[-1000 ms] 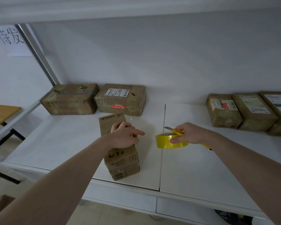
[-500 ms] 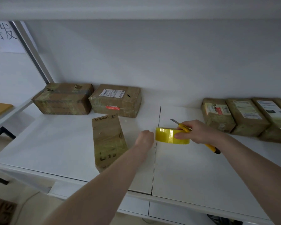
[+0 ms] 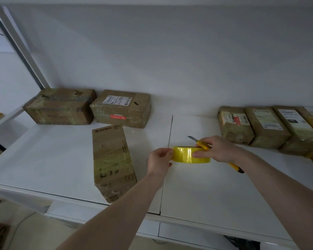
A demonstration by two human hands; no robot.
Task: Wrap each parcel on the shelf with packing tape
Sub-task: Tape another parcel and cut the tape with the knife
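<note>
**Tape roll held between both hands above the shelf**

A roll of yellow packing tape (image 3: 191,154) is held just above the white shelf (image 3: 61,159), to the right of the SF Express parcel (image 3: 112,163). The roll is gripped by the right hand (image 3: 219,150), fingers curled over its top, and a yellow utility knife (image 3: 202,143) with its blade extended is held in that same hand. The roll's left edge is pinched by the left hand (image 3: 159,161).

The parcel is a long brown cardboard box, lying flat, its top crossed by glossy, wrinkled yellowish tape. Two taped boxes (image 3: 61,107) are set at the back left, and a row of labelled parcels (image 3: 267,127) at the right. The shelf is smooth and glossy, divided by a seam, and backed by a plain pale wall (image 3: 170,60).
</note>
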